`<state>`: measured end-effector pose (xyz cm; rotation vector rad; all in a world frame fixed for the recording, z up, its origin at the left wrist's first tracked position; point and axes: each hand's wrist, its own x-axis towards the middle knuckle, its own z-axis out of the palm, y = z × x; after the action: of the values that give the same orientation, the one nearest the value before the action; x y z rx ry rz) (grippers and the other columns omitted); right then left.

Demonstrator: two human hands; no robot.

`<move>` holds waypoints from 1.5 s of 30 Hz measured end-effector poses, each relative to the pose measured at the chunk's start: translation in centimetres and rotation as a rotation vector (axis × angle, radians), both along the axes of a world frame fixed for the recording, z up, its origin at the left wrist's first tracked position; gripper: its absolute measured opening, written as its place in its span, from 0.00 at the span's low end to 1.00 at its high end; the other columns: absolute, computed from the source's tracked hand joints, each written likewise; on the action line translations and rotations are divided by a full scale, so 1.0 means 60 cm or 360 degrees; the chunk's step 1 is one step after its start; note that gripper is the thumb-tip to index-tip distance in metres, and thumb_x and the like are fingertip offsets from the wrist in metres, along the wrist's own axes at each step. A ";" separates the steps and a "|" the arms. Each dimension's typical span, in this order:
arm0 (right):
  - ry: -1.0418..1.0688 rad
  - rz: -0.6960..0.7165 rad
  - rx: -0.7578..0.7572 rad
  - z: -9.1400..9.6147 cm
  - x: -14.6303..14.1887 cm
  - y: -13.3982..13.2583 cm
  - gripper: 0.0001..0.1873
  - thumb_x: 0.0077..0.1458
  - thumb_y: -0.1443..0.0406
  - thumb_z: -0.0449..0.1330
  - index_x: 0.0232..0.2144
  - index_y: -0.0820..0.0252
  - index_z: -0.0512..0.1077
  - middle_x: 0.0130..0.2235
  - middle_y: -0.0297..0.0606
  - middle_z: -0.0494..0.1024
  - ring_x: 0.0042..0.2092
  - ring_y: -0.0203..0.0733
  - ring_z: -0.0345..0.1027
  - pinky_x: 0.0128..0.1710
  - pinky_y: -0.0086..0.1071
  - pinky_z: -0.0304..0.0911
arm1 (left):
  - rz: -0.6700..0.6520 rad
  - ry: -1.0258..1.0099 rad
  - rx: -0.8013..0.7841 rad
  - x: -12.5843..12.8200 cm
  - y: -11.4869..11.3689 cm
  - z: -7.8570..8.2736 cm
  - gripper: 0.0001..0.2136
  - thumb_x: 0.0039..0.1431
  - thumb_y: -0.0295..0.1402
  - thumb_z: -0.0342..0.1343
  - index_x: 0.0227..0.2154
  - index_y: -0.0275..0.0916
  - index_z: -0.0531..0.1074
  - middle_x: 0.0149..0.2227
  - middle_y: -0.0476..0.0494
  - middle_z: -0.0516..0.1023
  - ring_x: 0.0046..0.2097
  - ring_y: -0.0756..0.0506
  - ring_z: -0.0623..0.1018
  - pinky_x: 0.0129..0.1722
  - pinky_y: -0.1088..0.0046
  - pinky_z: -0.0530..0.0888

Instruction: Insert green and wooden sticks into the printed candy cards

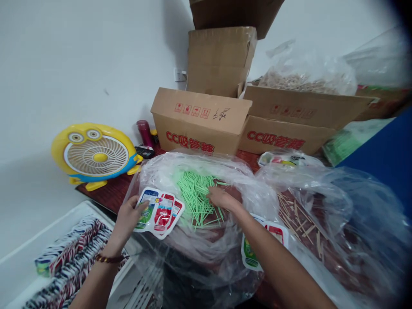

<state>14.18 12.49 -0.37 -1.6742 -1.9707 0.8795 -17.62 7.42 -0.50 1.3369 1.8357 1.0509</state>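
- Both forearms are reaching forward from the bottom edge toward the clear plastic bag [199, 253], the landmark for everything below.
- Left of the bag, a white tray [41, 240] is holding stacked striped packets [69, 257].
- At the bag's near-left rim, the left hand [127, 219] is pinching a printed three-pocket blister card [159, 212] by its left edge, thumb on top, fingers closed beneath.
- Inside the bag, the right hand [220, 198] is resting on the pile of green sticks [196, 197]; fingers are curled into the pile, but whether they are grasping any I cannot tell.
- The sticks are lying directly under and left of the right fingertips, just beside the card.
- Risk, as I judge it: loose film could be snagging the wrist, dragging sticks out over the rim; the card, gripped at one edge only, could be tipping.
- A second blister card [262, 246] is lying at the bag's near-right side.
- Right of the bag, another bag is holding tan sticks [302, 223].
- Behind the bag, cardboard boxes [199, 120] with red lettering are standing; far left, a yellow desk fan [96, 154].
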 end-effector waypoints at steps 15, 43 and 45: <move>0.0907 -0.0363 0.0108 -0.114 0.024 -0.109 0.12 0.55 0.55 0.53 0.32 0.55 0.72 0.35 0.33 0.79 0.39 0.42 0.69 0.45 0.35 0.60 | 0.0058 -0.1133 -0.0044 0.065 -0.056 0.034 0.18 0.40 0.37 0.69 0.36 0.38 0.75 0.24 0.52 0.80 0.21 0.47 0.77 0.22 0.73 0.75; 0.1242 -0.0480 0.0093 -0.082 0.023 -0.155 0.09 0.53 0.57 0.58 0.31 0.56 0.70 0.27 0.32 0.75 0.33 0.41 0.68 0.36 0.33 0.61 | -0.0637 -0.1178 -0.0505 0.215 -0.165 0.002 0.11 0.49 0.38 0.65 0.29 0.36 0.74 0.27 0.47 0.80 0.27 0.48 0.77 0.28 0.75 0.72; 0.1579 -0.0576 0.0062 -0.066 0.026 -0.155 0.11 0.50 0.56 0.61 0.33 0.55 0.70 0.28 0.31 0.75 0.34 0.41 0.69 0.38 0.33 0.62 | -0.0669 -0.1168 -0.0531 0.220 -0.164 0.003 0.11 0.49 0.38 0.65 0.29 0.35 0.75 0.28 0.45 0.81 0.27 0.47 0.78 0.28 0.74 0.72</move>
<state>15.74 3.19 -4.31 -1.1409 -0.9738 1.1896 -4.39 -2.42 -0.31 0.9055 1.0631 0.8089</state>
